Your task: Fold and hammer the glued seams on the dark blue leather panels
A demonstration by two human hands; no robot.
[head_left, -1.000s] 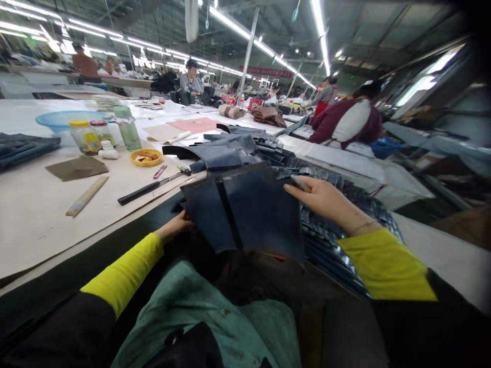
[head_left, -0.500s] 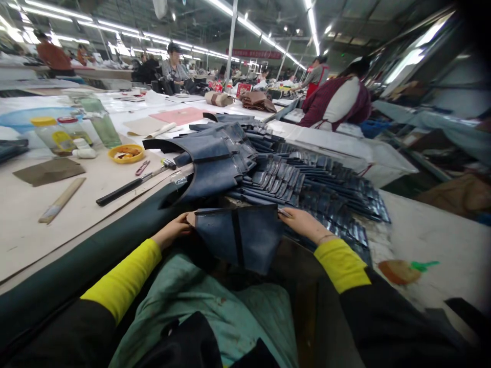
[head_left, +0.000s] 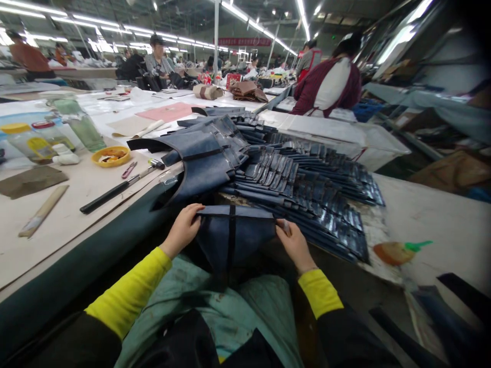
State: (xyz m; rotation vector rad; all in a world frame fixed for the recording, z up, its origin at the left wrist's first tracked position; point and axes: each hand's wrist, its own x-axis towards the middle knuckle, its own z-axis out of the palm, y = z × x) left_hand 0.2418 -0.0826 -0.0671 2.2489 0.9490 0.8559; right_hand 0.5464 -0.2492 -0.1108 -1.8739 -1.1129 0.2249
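dark blue panel [head_left: 251, 230], seemingly mid-fold in dim light
left hand [head_left: 184, 230] and right hand [head_left: 295, 245] pinch opposite ends; the next move calls for even tension.

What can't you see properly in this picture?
All in the head view:
Back of the dark blue piece: turned away from the camera.
Grey thing in the right hand: partly covered by that hand.
Light blue basin: cut off by the left edge, partly behind the yellow-lidded jar.
Writing on the red banner: too small and blurred.
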